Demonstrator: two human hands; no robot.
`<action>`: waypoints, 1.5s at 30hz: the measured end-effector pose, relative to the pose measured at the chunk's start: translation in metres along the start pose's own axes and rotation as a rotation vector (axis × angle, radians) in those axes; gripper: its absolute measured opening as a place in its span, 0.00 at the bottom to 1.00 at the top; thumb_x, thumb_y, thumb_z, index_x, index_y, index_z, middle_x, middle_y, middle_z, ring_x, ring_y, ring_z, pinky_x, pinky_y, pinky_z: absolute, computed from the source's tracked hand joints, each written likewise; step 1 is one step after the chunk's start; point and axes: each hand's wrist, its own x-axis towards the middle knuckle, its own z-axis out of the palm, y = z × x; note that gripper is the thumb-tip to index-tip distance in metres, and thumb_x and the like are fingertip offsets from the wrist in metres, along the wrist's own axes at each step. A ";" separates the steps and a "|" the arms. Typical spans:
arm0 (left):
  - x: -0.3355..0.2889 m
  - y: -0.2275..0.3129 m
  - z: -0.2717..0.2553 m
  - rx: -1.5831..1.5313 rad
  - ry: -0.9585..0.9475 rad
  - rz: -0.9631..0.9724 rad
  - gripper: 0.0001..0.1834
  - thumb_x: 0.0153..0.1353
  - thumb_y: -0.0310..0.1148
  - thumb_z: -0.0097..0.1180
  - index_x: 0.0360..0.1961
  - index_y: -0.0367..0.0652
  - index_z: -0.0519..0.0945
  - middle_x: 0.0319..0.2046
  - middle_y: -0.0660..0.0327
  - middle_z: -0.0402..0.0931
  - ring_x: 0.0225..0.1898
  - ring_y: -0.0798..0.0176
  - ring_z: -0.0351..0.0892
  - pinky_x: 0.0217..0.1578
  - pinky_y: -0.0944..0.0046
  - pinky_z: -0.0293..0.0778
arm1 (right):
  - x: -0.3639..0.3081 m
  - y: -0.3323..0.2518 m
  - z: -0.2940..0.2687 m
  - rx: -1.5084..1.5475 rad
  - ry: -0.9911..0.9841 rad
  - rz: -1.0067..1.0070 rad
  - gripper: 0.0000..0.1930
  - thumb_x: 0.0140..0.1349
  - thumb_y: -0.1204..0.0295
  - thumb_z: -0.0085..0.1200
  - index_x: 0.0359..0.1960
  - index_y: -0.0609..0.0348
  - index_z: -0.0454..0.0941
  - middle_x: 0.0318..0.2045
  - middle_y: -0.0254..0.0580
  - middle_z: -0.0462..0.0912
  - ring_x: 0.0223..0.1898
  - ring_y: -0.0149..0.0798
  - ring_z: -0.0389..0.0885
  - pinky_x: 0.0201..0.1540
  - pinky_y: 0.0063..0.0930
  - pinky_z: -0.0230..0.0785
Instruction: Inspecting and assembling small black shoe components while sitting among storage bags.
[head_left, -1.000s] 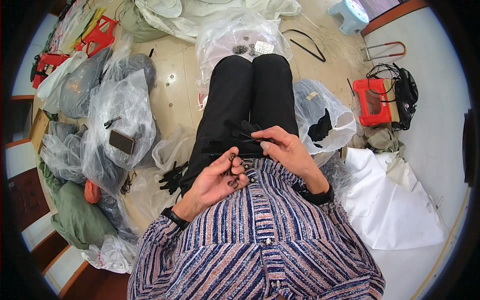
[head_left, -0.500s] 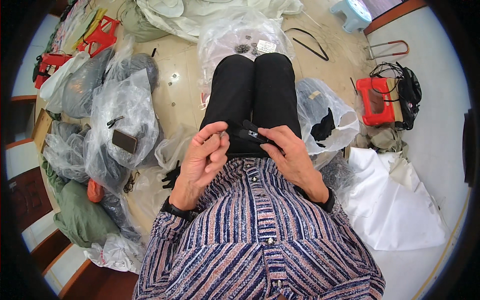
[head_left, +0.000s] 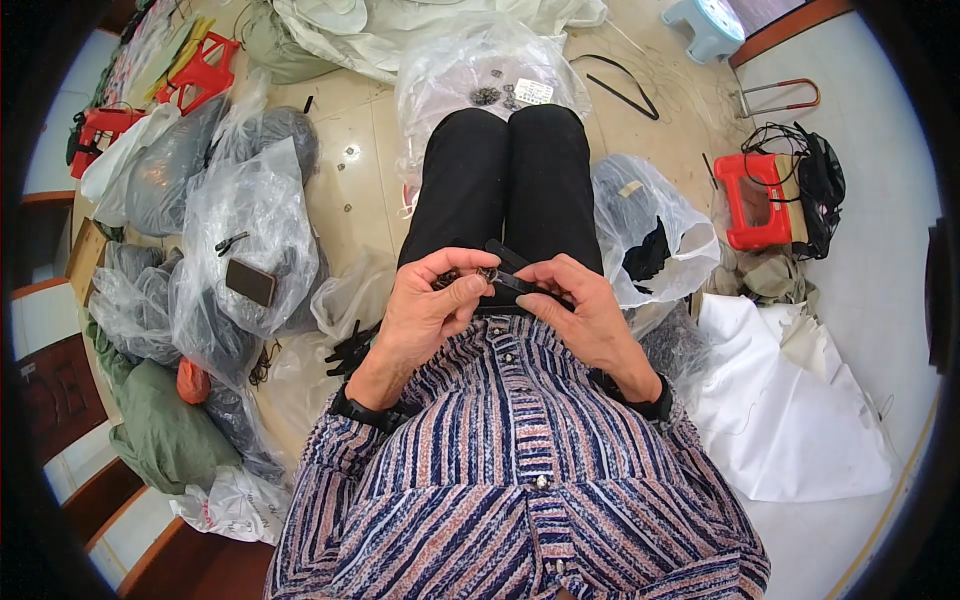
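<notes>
Between the thumb and forefinger of my left hand is a small dark shiny piece, too small to name for certain. More dark bits show in that hand's curled fingers. My right hand pinches a narrow black strap, and its end meets the small piece over my lap. Black trousers behind the strap make its outline hard to follow. To the right of my knees stands an open clear plastic bag with black fabric pieces in it.
Past my knees, a plastic sheet bears several small dark pieces and a white label. At left, a phone and a black clip lie on stuffed clear bags. A red stool and white cloth are at right.
My left hand has moved right and closed in on the strap, bringing the small piece to its end. My right hand keeps its grip with little shift.
</notes>
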 end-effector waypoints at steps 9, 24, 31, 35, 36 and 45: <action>-0.006 0.002 0.008 0.402 0.020 0.137 0.13 0.50 0.21 0.58 0.40 0.35 0.77 0.22 0.66 0.72 0.16 0.80 0.64 0.13 0.80 0.55 | 0.001 -0.012 -0.004 0.272 -0.132 0.247 0.11 0.53 0.76 0.56 0.38 0.65 0.74 0.27 0.34 0.77 0.25 0.23 0.72 0.28 0.16 0.66; -0.012 0.001 0.006 0.316 -0.077 0.077 0.14 0.47 0.24 0.62 0.37 0.38 0.78 0.24 0.67 0.75 0.20 0.82 0.67 0.19 0.81 0.61 | 0.009 -0.020 -0.005 0.453 -0.261 0.248 0.14 0.50 0.77 0.59 0.37 0.67 0.69 0.22 0.34 0.74 0.20 0.22 0.71 0.20 0.14 0.64; -0.016 0.005 0.013 0.069 0.031 0.068 0.12 0.49 0.22 0.59 0.37 0.38 0.77 0.18 0.72 0.69 0.17 0.82 0.62 0.16 0.81 0.58 | 0.006 -0.023 -0.016 0.348 -0.407 0.340 0.09 0.60 0.70 0.49 0.34 0.64 0.75 0.18 0.32 0.74 0.17 0.21 0.68 0.18 0.14 0.60; -0.018 0.005 0.006 0.364 -0.055 0.102 0.12 0.49 0.22 0.60 0.37 0.37 0.77 0.20 0.71 0.71 0.17 0.82 0.64 0.17 0.82 0.58 | 0.004 -0.033 -0.010 0.318 -0.352 0.284 0.08 0.60 0.69 0.48 0.33 0.62 0.75 0.16 0.30 0.72 0.16 0.19 0.65 0.17 0.13 0.56; -0.018 0.005 0.006 0.365 -0.056 0.102 0.12 0.49 0.22 0.60 0.37 0.37 0.77 0.20 0.71 0.71 0.17 0.82 0.64 0.17 0.82 0.58 | 0.003 -0.032 -0.009 0.318 -0.352 0.284 0.08 0.60 0.69 0.48 0.33 0.62 0.75 0.16 0.30 0.72 0.16 0.19 0.65 0.17 0.13 0.56; -0.029 0.005 0.008 0.296 -0.039 0.002 0.13 0.49 0.24 0.61 0.38 0.37 0.77 0.20 0.71 0.72 0.18 0.82 0.64 0.17 0.82 0.59 | -0.004 -0.038 -0.004 0.305 -0.393 0.395 0.09 0.61 0.68 0.46 0.31 0.62 0.74 0.16 0.30 0.72 0.15 0.21 0.66 0.16 0.17 0.57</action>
